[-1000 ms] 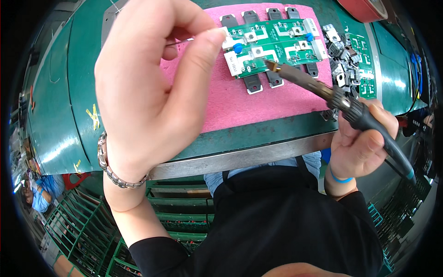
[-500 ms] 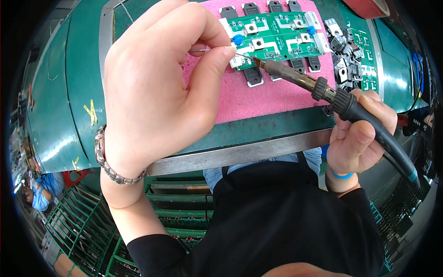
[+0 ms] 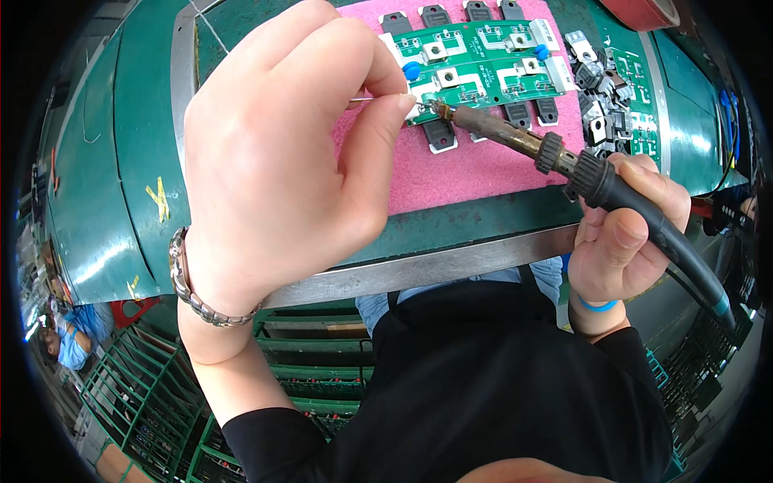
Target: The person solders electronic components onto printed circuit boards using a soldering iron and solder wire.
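Note:
Between thumb and forefinger, my left hand (image 3: 290, 153) pinches a thin solder wire (image 3: 362, 99) beside the left edge of a green circuit board (image 3: 483, 63). My right hand (image 3: 632, 233) is closed around the black handle of a soldering iron (image 3: 555, 153). The iron's tip points up-left and meets the wire's end at the board's lower left corner. Black transistors (image 3: 439, 134) stick out along the board's near and far edges, and blue disc components (image 3: 411, 71) stand on it. A pink foam mat (image 3: 451, 173) lies under the board.
Right of the mat lie a heap of loose transistors (image 3: 600, 101) and another green board (image 3: 644, 133). A red roll (image 3: 644, 12) sits at the far right. The bench has a metal front edge (image 3: 427, 268). Green racks (image 3: 137, 394) stand below; a person (image 3: 76, 338) is at far left.
The iron's tip has shifted slightly left along the board's lower left corner. My left hand has moved slightly right and down, still pinching the solder wire.

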